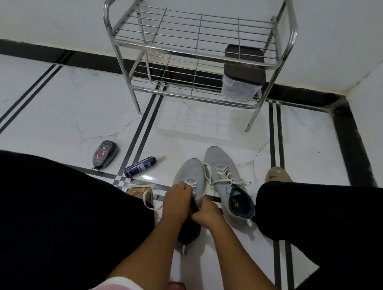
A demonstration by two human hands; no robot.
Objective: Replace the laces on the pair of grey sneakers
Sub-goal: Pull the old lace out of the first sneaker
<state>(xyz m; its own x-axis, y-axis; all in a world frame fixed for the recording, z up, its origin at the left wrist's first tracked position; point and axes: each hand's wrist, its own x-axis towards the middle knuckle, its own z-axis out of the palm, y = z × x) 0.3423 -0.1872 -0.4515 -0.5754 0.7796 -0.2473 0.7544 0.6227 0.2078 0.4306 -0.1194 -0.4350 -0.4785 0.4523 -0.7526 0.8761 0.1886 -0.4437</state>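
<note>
Two grey sneakers stand side by side on the white floor between my knees. The left sneaker [190, 173] is under both hands. My left hand [176, 199] pinches its white lace [193, 185] near the lowest eyelets. My right hand [208, 214] grips the sneaker's dark tongue [195, 205]. A loose end of that lace [148, 198] trails to the left across the floor. The right sneaker [226, 178] is fully laced with a white lace [226, 176] and nobody touches it.
A steel wire shoe rack [195, 57] stands against the wall ahead, with a brown-lidded plastic box [242, 76] on its lower shelf. A shoe-polish sponge [105, 154] and a small dark blue bottle [140, 166] lie on the floor at left. My black-trousered legs flank the sneakers.
</note>
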